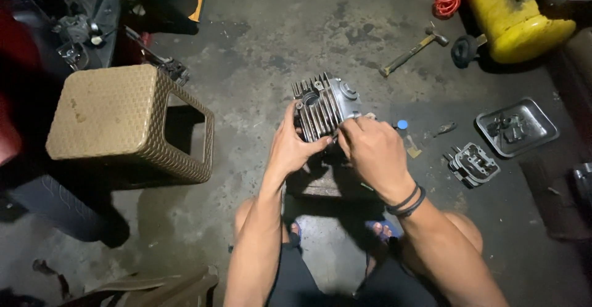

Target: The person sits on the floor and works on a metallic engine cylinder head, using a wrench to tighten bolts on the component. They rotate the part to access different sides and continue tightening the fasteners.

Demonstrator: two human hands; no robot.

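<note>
We hold the finned engine cylinder [325, 108] above the concrete floor [265, 48], directly ahead of both hands. Our left hand [293, 147] is clamped on its lower left edge, thumb over the fins. Our right hand [373, 153] has its fingertips pinched together at the lower right fins; what they pinch cannot be seen. The fins run diagonally, upper left to lower right. A metal tray [518, 128] lies well apart, right.
</note>
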